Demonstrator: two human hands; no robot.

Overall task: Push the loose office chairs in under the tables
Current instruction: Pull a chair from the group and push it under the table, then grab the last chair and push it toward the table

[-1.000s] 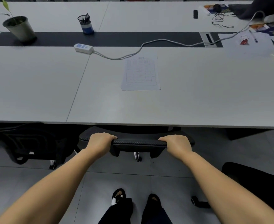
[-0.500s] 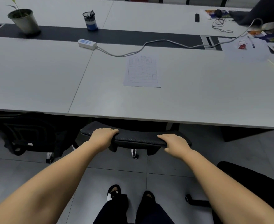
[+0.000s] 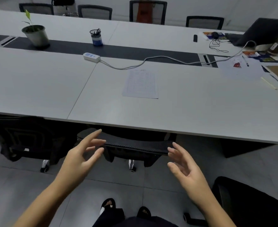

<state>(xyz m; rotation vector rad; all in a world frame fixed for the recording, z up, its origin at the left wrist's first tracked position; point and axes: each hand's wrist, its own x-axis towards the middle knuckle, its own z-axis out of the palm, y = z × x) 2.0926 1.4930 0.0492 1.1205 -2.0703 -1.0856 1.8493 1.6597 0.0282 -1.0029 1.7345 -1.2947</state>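
Note:
A black office chair (image 3: 135, 145) stands pushed in under the front edge of the long grey table (image 3: 192, 115); only the top of its backrest and part of its base show. My left hand (image 3: 82, 155) hovers just off the left end of the backrest, fingers spread, holding nothing. My right hand (image 3: 185, 166) is off the right end, palm turned inward and fingers apart. Another black chair (image 3: 28, 138) sits under the table to the left. A third black chair (image 3: 253, 200) stands loose on the floor at my lower right.
On the table lie a printed sheet (image 3: 141, 84), a white power strip (image 3: 92, 56) with its cable, a pen cup (image 3: 96, 37), a potted plant (image 3: 35, 34), and a laptop (image 3: 264, 31) with papers at the right. Several chairs line the table's far side. My feet stand on grey floor tiles.
Both hands have let go of the chair's backrest and opened, drawing back slightly. The view has tilted up, showing more of the table and the far chairs.

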